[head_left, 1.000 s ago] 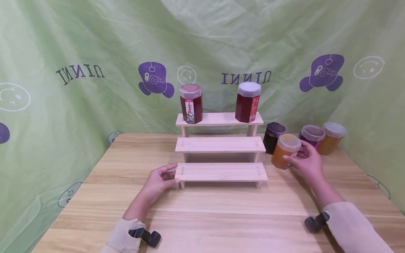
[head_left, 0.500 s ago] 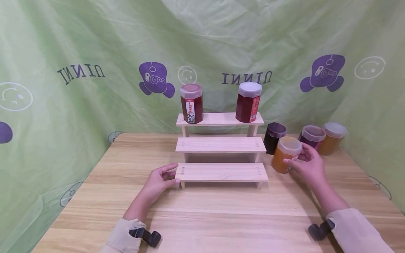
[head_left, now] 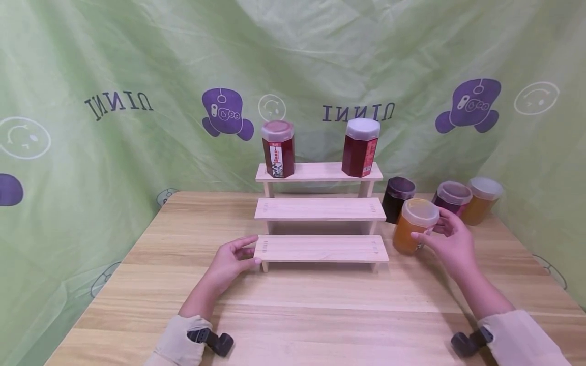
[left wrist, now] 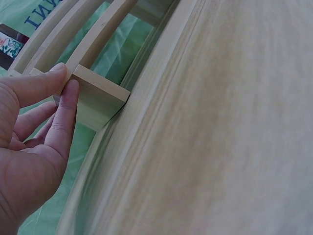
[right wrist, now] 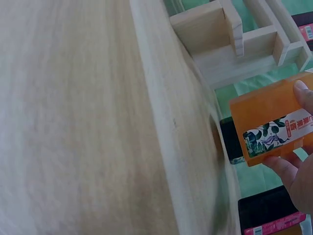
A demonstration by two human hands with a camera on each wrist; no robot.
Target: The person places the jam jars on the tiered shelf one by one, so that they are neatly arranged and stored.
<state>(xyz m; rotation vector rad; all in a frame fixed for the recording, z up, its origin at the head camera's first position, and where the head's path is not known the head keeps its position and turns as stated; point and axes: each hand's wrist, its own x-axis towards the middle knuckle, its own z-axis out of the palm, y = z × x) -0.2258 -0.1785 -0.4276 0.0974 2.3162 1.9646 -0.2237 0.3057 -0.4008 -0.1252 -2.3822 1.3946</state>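
My right hand (head_left: 450, 243) grips an orange jar (head_left: 406, 235) with a pale lid, thumb on its near side. In the right wrist view the jar (right wrist: 266, 122) shows a white label with a leafy print. At the stepped wooden shelf (head_left: 320, 249), my left hand (head_left: 231, 262) holds the left end of the lowest board between thumb and fingers. The left wrist view shows the thumb and a fingertip at that board's end (left wrist: 100, 83). Two dark red jars, a left one (head_left: 278, 152) and a right one (head_left: 360, 151), stand on the top board.
Behind the orange jar stands a dark jar (head_left: 397, 201), right of the shelf. Further right are a purple jar (head_left: 450, 197) and an amber jar (head_left: 480, 203). A green printed curtain (head_left: 302, 61) hangs behind and beside the wooden table (head_left: 293, 315).
My right hand has brought the orange jar slightly nearer to me, away from the dark jar. The left hand has stayed on the shelf's end.
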